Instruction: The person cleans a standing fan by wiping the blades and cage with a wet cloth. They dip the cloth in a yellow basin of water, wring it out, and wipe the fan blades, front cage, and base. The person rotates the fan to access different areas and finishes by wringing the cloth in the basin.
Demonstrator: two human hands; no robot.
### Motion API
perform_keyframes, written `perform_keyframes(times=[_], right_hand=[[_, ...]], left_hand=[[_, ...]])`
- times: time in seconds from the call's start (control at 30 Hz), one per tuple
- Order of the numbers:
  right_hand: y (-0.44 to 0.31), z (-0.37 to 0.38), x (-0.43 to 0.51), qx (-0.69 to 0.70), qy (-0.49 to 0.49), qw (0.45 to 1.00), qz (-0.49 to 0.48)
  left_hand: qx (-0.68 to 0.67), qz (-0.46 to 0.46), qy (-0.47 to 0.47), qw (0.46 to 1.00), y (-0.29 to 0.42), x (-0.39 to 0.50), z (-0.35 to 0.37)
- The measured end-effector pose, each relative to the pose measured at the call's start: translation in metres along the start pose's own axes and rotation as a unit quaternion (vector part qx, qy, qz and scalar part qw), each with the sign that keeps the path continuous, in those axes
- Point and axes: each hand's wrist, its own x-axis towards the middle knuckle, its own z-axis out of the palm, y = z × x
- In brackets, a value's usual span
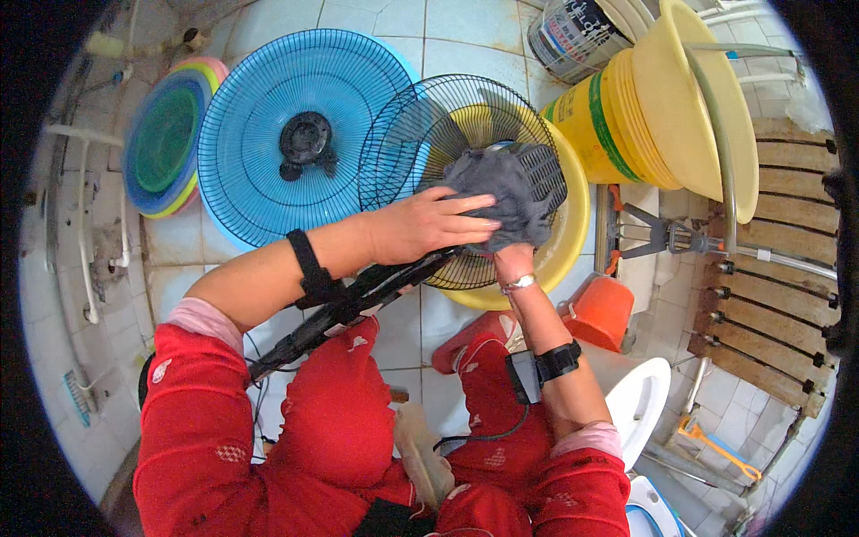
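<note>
A wet-looking dark grey cloth is bunched over the back of an electric fan's black wire guard. My left hand lies on the cloth with its fingers spread. Beneath the cloth's near edge is my right hand, its fingers hidden by the fabric. The fan's black pole slants from the fan down to the left, beside my leg. Below the fan stands a yellow basin with some liquid showing. Left of it, a detached round wire guard lies in a big blue basin.
Stacked coloured basins lean at the left wall. At the upper right are a labelled bucket, a yellow bucket and a large yellow basin. A red bucket and a white toilet stand to the right.
</note>
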Motion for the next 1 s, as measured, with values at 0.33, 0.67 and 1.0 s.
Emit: perform_keyframes(times=[0.33,0.67,1.0], right_hand=[[-0.054,-0.043,-0.043,0.188,-0.015,0.97,0.151],[-0.132,0.003,-0.098,0.254,-0.197,0.946,-0.044],[-0.172,-0.072,-0.077,0.016,0.191,0.95,-0.247]], left_hand=[[0.009,-0.352,0.055,0.934,0.008,-0.006,-0.005],[-0.39,-0.321,0.098,0.858,0.067,0.016,-0.062],[-0.29,-0.424,0.124,0.849,0.056,-0.018,-0.046]])
